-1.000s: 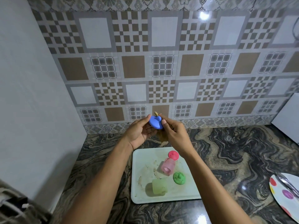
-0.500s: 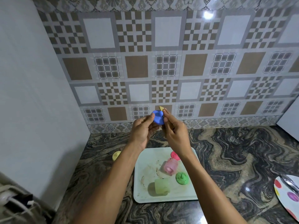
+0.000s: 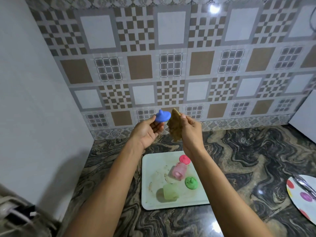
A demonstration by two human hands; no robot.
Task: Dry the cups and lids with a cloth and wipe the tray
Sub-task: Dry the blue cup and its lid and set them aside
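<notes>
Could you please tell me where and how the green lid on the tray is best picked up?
Probably pinch the small knob on top of the green lid, coming straight down from above: it lies flat on the tray, knob up, its low rim offering little grip.

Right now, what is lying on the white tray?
On the tray: a pink lid, a pink cup on its side, a green lid, a pale green cup and brownish smears. The right forearm covers the tray's right edge, so anything there is hidden.

Now apart, right hand (image 3: 191,134) with cloth (image 3: 174,129) and left hand (image 3: 147,132) with blue lid (image 3: 162,116).
</notes>
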